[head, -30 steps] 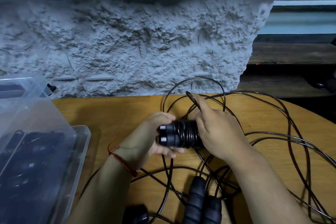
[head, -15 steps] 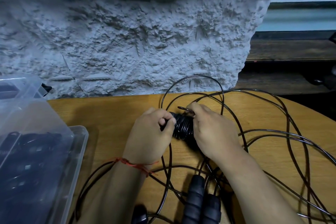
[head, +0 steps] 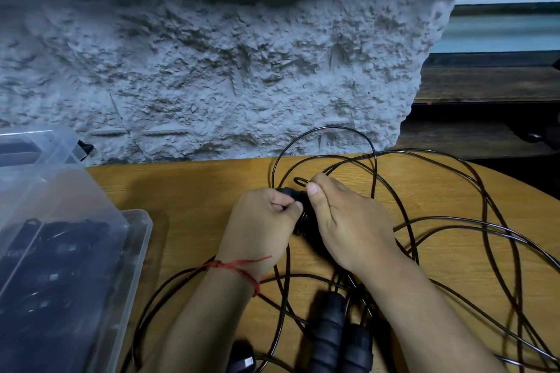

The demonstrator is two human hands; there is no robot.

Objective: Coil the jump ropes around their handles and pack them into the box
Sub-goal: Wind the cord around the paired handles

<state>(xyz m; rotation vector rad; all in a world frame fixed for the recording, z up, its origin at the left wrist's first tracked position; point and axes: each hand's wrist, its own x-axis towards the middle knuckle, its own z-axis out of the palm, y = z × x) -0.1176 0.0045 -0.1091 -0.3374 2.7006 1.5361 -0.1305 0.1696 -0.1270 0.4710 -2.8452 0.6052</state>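
Note:
A pair of black jump-rope handles wrapped in black cord (head: 303,218) is held between my hands above the wooden table (head: 188,200). My left hand (head: 260,227) grips the handles' left end, fingers curled round it. My right hand (head: 348,221) covers the coil's right side and pinches a small loop of the cord (head: 301,182) at its top. Loose black rope (head: 454,227) sprawls in wide loops over the table's right half. A second pair of black foam handles (head: 336,333) lies near the front edge. The clear plastic box (head: 133,257) at the left holds several coiled black ropes.
A rough grey wall (head: 227,76) rises right behind the table. The box's clear lid (head: 39,166) stands tilted up at the far left. A small black handle end (head: 242,360) lies at the bottom edge. Dark wooden ledges (head: 485,85) are at the right.
My left hand turned over so its back faces up, hiding the handle ends. The coil rolled slightly away from me, and my right hand's fingers curled onto a small cord loop.

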